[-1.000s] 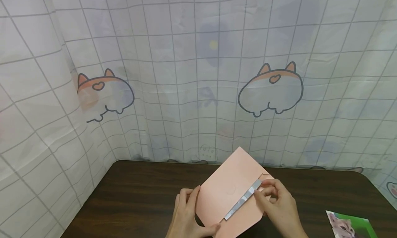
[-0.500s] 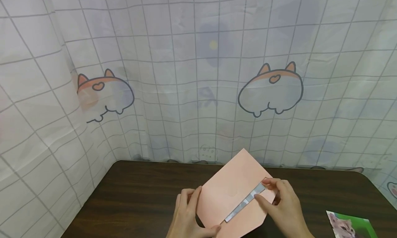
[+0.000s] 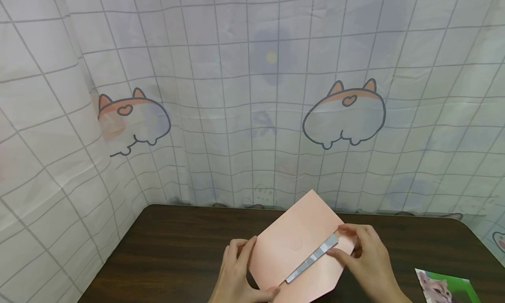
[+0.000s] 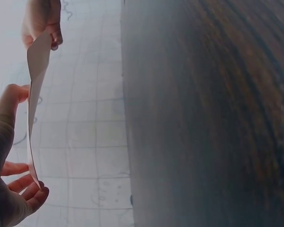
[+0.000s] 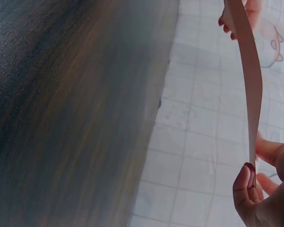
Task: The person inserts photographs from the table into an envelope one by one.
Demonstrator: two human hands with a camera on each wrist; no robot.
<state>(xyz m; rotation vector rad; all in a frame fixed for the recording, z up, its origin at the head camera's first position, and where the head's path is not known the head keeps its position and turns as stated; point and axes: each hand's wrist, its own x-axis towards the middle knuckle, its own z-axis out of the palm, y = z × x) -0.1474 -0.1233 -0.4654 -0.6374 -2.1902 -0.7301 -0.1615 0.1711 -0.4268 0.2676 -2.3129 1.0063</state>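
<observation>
A pink paper envelope point(image 3: 284, 237) is held up at a slant above the table in the head view. A narrow shiny grey strip point(image 3: 312, 259) runs diagonally along the opening in its face; what lies inside is hidden. My left hand point(image 3: 235, 272) grips the envelope's left end, thumb on the near face and fingers at the edge. My right hand point(image 3: 366, 257) pinches the right end, thumb just beside the strip's upper end. Both wrist views show the envelope edge-on, clear of the table, with the left hand point(image 4: 12, 156) and the right hand point(image 5: 270, 189) pinching its ends.
On the dark wood table point(image 3: 169, 246) lies a picture card point(image 3: 443, 287) of a cat on green, at the right front. A white gridded curtain point(image 3: 236, 119) with cartoon prints hangs behind the table and along its left side.
My right hand has slid a little to the right along the envelope, its thumb moving off the grey strip. The envelope's top corner has shifted slightly right. The left hand stays nearly still.
</observation>
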